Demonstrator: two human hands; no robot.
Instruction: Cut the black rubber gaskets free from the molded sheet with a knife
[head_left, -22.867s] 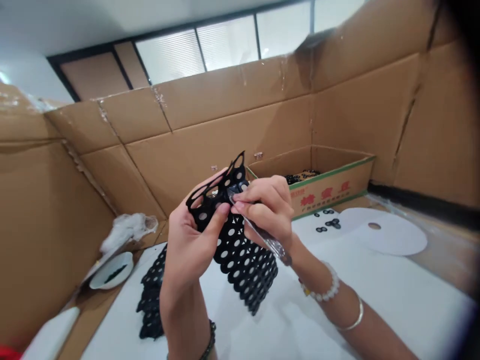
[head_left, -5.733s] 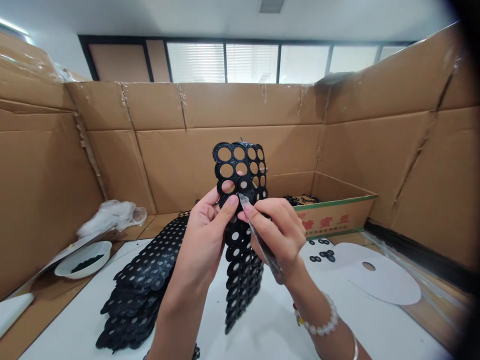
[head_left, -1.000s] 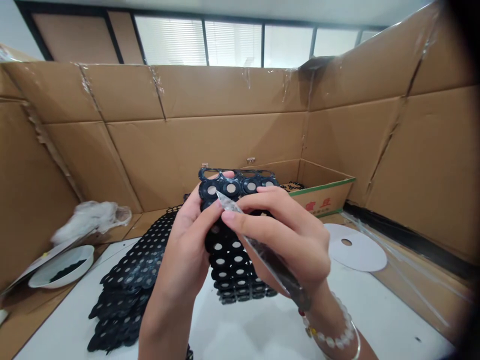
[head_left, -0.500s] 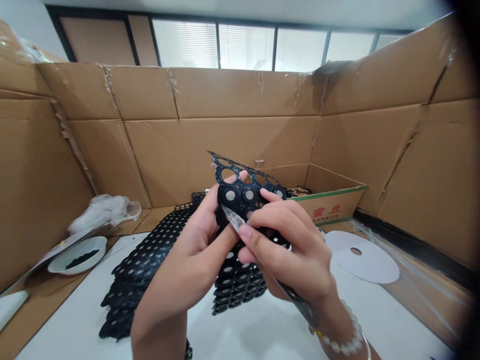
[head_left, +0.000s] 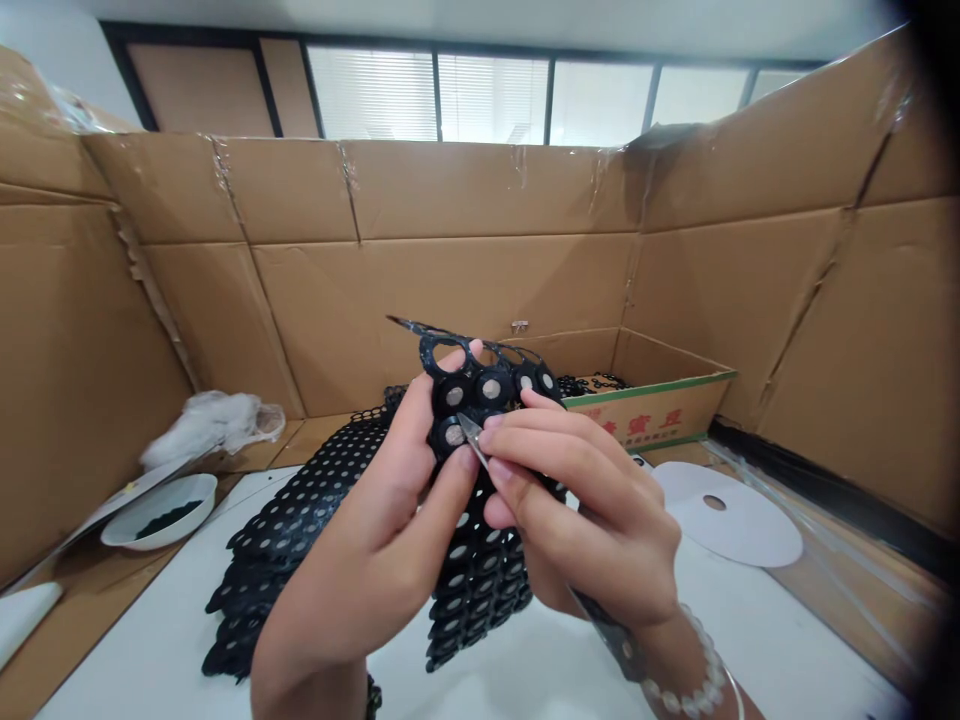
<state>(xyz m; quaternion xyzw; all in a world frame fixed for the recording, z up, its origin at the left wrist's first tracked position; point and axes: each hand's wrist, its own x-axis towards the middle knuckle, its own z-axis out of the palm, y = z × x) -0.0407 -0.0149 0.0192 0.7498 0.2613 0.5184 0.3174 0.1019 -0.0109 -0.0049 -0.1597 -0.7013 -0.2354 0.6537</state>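
Note:
Near the middle of the view, my left hand (head_left: pixel 409 500) grips the upper end of a black perforated sheet (head_left: pixel 480 590) with rows of round pieces, each with a pale grey centre. Its thumb presses the front and its fingers lie behind. My right hand (head_left: pixel 585 500) is closed round a knife (head_left: pixel 474 436) with a pointed metal blade and dark handle. The blade tip touches the sheet beside a round piece (head_left: pixel 454 433), close to my left thumb. Along the top, a strip of bare rings (head_left: pixel 442 354) bends back. The sheet's lower part hangs toward the white table.
More dotted black sheets (head_left: pixel 300 520) lie stacked on the left. A white bowl (head_left: pixel 202 490) holds small dark pieces, with clear plastic (head_left: pixel 217 425) behind it. On the right are a white disc (head_left: pixel 724 512) and an open carton (head_left: pixel 660 415) holding black scraps. Cardboard walls (head_left: pixel 450 190) surround the table.
The knife tip has shifted slightly right and come nearer the round piece by my left thumb. The ring strip at the top has tipped further left and back.

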